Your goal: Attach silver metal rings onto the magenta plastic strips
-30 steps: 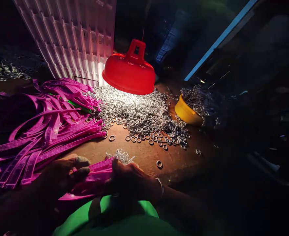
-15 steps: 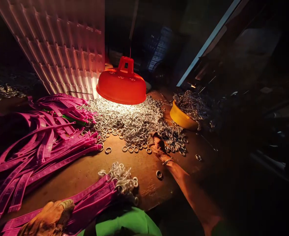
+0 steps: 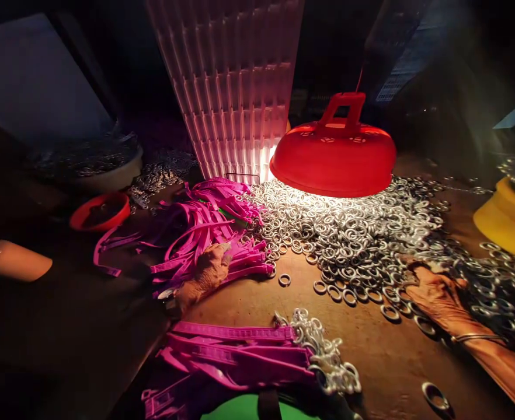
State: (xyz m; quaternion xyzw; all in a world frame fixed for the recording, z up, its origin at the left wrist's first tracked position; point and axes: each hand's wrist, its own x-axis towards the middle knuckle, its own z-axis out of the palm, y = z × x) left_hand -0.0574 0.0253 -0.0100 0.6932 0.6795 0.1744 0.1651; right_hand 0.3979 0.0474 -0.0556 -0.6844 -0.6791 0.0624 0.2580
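My left hand (image 3: 205, 273) rests on the pile of loose pink plastic straps (image 3: 205, 224) left of centre, fingers curled over a few of them. My right hand (image 3: 432, 291) lies palm down on the near edge of the big heap of silver metal rings (image 3: 349, 230), a thin bangle on its wrist. Whether it has rings in its fingers cannot be told. A bundle of pink straps with rings on their ends (image 3: 249, 350) lies at the near edge, touched by neither hand.
A red lamp shade (image 3: 334, 154) hangs low over the rings. A yellow bowl (image 3: 509, 221) of rings stands far right, a red bowl (image 3: 101, 211) and a pale bottle (image 3: 7, 261) at left. A white ribbed crate (image 3: 231, 87) stands behind. Single rings lie scattered on the brown table (image 3: 249, 291).
My left hand has let go of the ringed strap bundle and reached forward onto the loose strap pile. My right hand stays on the ring heap. The view has swung left.
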